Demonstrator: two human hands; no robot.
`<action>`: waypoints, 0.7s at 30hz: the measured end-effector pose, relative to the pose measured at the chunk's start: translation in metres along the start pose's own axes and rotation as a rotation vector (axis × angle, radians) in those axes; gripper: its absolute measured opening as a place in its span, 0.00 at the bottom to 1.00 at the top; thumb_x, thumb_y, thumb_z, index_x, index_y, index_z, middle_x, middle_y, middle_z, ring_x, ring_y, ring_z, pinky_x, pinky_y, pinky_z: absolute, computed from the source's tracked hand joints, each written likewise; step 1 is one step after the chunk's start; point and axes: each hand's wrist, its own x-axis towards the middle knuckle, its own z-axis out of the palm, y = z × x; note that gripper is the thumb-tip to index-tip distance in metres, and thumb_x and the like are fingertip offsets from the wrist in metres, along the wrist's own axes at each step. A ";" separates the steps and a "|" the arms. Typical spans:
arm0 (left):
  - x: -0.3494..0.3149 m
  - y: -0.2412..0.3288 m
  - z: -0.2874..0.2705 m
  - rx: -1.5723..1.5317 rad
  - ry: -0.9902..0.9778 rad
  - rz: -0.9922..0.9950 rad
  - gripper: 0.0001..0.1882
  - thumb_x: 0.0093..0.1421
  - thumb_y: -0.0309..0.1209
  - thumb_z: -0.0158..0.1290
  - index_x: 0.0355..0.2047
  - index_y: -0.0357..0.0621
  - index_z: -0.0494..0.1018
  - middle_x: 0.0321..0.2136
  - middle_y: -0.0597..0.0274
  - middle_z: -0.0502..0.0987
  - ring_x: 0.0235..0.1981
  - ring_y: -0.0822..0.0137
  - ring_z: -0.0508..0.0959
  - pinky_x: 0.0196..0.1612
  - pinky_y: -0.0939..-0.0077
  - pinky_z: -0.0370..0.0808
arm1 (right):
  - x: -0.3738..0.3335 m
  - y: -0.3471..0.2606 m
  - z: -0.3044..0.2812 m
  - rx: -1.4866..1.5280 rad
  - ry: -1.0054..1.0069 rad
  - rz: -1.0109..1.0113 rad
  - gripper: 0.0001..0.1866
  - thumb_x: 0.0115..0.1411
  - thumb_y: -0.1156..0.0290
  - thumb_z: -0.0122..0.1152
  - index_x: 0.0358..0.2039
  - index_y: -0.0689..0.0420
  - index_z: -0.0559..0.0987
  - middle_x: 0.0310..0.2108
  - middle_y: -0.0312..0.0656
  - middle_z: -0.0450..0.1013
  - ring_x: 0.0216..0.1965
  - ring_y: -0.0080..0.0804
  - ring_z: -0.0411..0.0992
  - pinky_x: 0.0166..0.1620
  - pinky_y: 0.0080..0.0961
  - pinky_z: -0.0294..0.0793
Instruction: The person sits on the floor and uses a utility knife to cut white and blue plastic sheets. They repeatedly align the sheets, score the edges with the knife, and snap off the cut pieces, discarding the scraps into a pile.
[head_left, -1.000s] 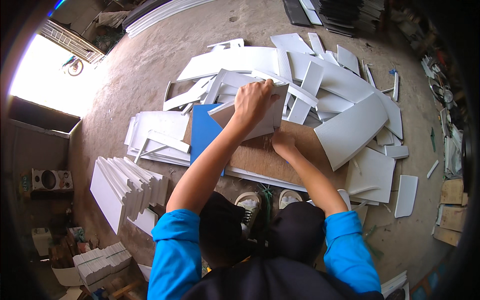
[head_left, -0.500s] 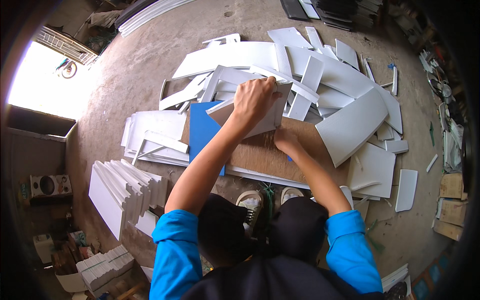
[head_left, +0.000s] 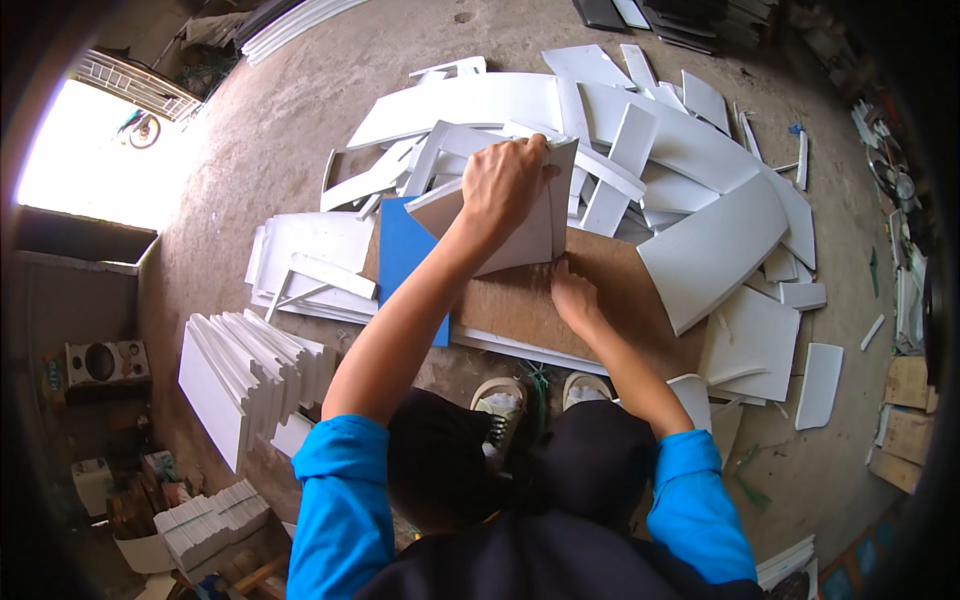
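Note:
My left hand (head_left: 505,185) is closed over the top edge of a white foam-like panel (head_left: 530,232), which stands tilted on a brown wooden board (head_left: 520,305). At the panel's lower right corner is my right hand (head_left: 575,297), its fingers curled close to the edge. Whatever those fingers hold, if anything, is hidden. A blue sheet (head_left: 403,250) lies on the board's left part, partly behind my left forearm.
Beyond the board spreads a heap of white offcuts (head_left: 470,103). A large white panel (head_left: 715,250) overlaps the board's right end. Left of me stand several stacked white panels (head_left: 215,385). Cardboard boxes (head_left: 905,410) sit at the far right.
My left hand has risen a little with the panel's top edge, so the panel stands steeper. My right hand has drawn slightly toward me; a small blue bit beside it no longer shows.

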 end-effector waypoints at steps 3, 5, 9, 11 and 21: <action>0.001 0.000 -0.001 0.016 0.001 -0.001 0.15 0.48 0.40 0.57 0.27 0.41 0.71 0.21 0.57 0.76 0.22 0.60 0.78 0.25 0.70 0.74 | -0.011 0.004 0.004 -0.012 -0.031 0.029 0.10 0.56 0.70 0.44 0.35 0.63 0.65 0.16 0.53 0.72 0.20 0.49 0.73 0.21 0.40 0.73; 0.001 -0.001 -0.002 0.010 0.008 0.007 0.16 0.48 0.41 0.56 0.28 0.40 0.71 0.21 0.57 0.76 0.21 0.60 0.78 0.24 0.70 0.74 | -0.028 0.006 0.004 -0.057 -0.071 0.054 0.11 0.56 0.68 0.45 0.36 0.63 0.65 0.16 0.53 0.72 0.21 0.49 0.73 0.22 0.40 0.74; 0.004 -0.026 -0.010 -0.052 -0.043 -0.175 0.23 0.48 0.45 0.57 0.35 0.39 0.70 0.19 0.53 0.75 0.21 0.57 0.77 0.23 0.67 0.74 | -0.049 0.011 -0.005 -0.044 -0.138 0.069 0.15 0.58 0.64 0.44 0.40 0.62 0.64 0.18 0.53 0.72 0.23 0.50 0.74 0.24 0.43 0.73; -0.004 -0.038 -0.010 -0.100 0.026 -0.184 0.27 0.46 0.46 0.58 0.40 0.40 0.68 0.19 0.51 0.75 0.22 0.56 0.77 0.24 0.66 0.74 | -0.054 0.013 -0.016 -0.024 -0.166 0.093 0.16 0.59 0.62 0.44 0.41 0.61 0.64 0.19 0.54 0.72 0.24 0.51 0.73 0.25 0.45 0.73; -0.074 -0.096 -0.070 -0.666 0.356 -0.429 0.16 0.51 0.38 0.58 0.32 0.37 0.74 0.23 0.54 0.77 0.22 0.69 0.77 0.24 0.78 0.72 | -0.029 0.048 -0.067 -0.122 -0.100 0.178 0.18 0.56 0.62 0.49 0.41 0.61 0.66 0.40 0.56 0.64 0.41 0.47 0.67 0.43 0.42 0.67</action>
